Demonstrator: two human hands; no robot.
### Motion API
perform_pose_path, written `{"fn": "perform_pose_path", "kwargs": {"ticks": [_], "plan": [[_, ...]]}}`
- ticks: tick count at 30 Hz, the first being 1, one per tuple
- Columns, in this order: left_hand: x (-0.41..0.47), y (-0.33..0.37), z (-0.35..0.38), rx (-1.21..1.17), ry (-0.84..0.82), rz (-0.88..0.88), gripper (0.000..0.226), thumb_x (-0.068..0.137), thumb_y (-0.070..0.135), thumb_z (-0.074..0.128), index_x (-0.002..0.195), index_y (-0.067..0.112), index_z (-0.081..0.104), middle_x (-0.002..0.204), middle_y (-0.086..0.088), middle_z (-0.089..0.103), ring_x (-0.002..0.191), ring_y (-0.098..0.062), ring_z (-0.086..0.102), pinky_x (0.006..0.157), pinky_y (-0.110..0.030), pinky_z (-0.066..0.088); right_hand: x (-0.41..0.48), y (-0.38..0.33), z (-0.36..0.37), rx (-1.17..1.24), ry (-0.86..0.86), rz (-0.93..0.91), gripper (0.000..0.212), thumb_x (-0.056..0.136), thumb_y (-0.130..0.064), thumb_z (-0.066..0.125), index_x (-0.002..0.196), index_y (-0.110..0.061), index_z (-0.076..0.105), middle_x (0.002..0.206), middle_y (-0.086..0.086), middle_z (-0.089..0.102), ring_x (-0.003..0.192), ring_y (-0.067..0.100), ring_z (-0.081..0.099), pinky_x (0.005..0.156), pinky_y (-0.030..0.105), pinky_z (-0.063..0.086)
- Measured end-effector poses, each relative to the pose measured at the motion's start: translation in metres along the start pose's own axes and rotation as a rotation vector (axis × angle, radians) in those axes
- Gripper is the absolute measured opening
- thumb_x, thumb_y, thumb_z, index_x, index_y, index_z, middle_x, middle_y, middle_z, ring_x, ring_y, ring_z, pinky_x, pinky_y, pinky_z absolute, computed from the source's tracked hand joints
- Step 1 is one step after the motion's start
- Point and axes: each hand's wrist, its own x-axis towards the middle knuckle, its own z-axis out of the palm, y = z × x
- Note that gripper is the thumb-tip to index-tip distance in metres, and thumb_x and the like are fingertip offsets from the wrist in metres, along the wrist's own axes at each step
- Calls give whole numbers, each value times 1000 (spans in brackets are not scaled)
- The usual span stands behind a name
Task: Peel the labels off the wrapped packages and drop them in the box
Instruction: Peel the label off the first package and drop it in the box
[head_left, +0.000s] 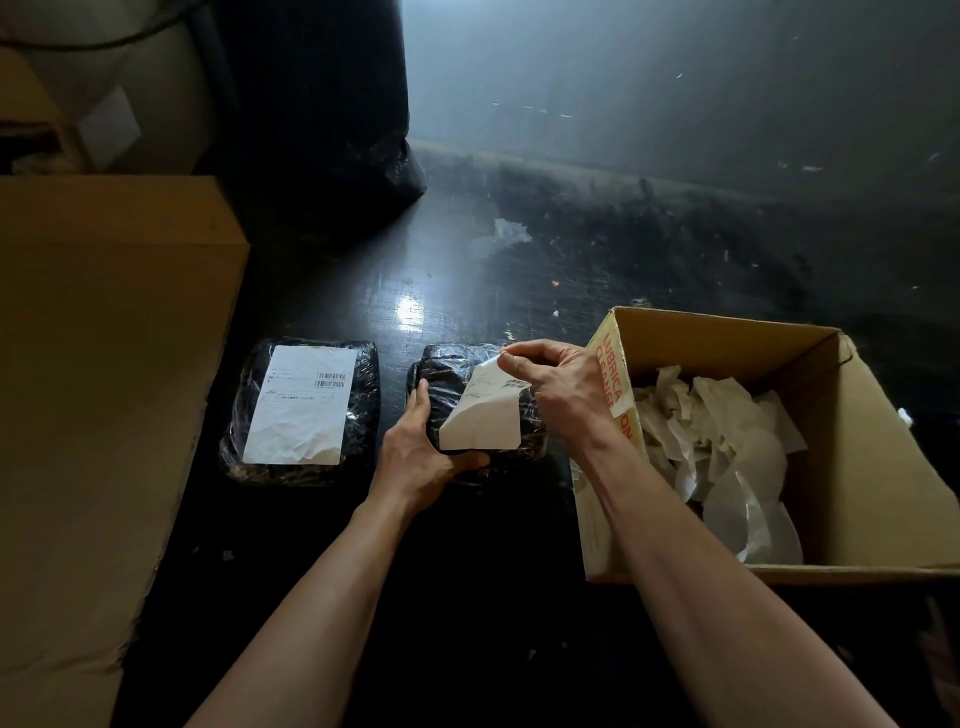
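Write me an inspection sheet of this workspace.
Surface: dark glossy table, scuffed.
Job's things: left package, flat label fully stuck; centre package, lifted label half peeled; open box at right holds peeled labels.
Clutter: paper scraps on the table.
Hands: left hand holds the centre package; right hand pinches the lifted label's corner.
Cables: one dark cable, top left.
Surroundings: big carton at left, black bag behind.
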Motion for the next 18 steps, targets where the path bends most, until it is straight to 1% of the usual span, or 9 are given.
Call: {"fn": "perform_pose_path", "kwargs": {"ticks": [3,7,9,11,13,14,16,17,18], "plan": [[-1,-1,-1,1,2,0,143,50,53,96,162,22,12,166,-1,22,151,-12,24,120,-24,20,-1,0,1,19,12,20,10,81,-18,84,89,-14,80,82,-6,78,77,3,73,73,16,55],[-1,0,0,6,7,-6,143,49,53,96,161,21,13,165,-2,24,150,-14,28,120,-25,23,-2,-7,7,-53,21,-50,8,81,-16,84,87,-13,80,81,-2,77,73,5,72,67,17,55],[0,1,1,17,14,-20,144,47,53,97,161,22,15,164,-1,28,148,-15,33,119,-25,26,-4,-14,16,-84,8,-97,8,80,-16,85,86,-13,80,81,-1,77,73,7,72,70,23,58],[1,1,0,16,19,-40,145,42,61,95,161,28,18,160,0,38,143,-17,43,119,-33,34,-5,-19,26,-161,-8,-148,7,78,-19,86,80,-21,80,78,-6,77,76,6,74,79,34,61],[1,0,0,18,15,-53,146,37,70,91,160,34,19,157,1,43,138,-17,48,114,-38,41,-5,-21,30,-236,-23,-167,9,77,-24,86,75,-28,79,75,-13,77,77,3,74,87,43,59],[1,0,0,19,12,-52,147,38,68,91,160,32,18,159,1,40,140,-17,45,116,-37,38,-5,-23,29,-240,-28,-162,8,78,-24,85,76,-28,79,76,-14,77,78,2,74,88,43,59],[-1,2,0,5,5,-45,146,44,56,96,161,25,16,164,0,29,147,-14,34,120,-25,25,-4,-24,21,-208,-29,-145,5,80,-19,84,80,-22,80,81,-9,78,80,3,74,87,38,61],[-1,3,0,-6,5,-39,145,46,51,98,161,23,15,165,0,25,149,-13,30,117,-20,20,-5,-25,16,-194,-32,-140,4,81,-16,83,83,-19,81,83,-7,78,81,3,74,86,34,62],[0,2,1,-7,6,-34,144,47,49,98,161,22,14,165,0,24,149,-12,28,115,-17,18,-6,-26,13,-185,-36,-139,5,82,-14,83,85,-17,81,85,-6,78,82,3,74,85,31,61]]}}
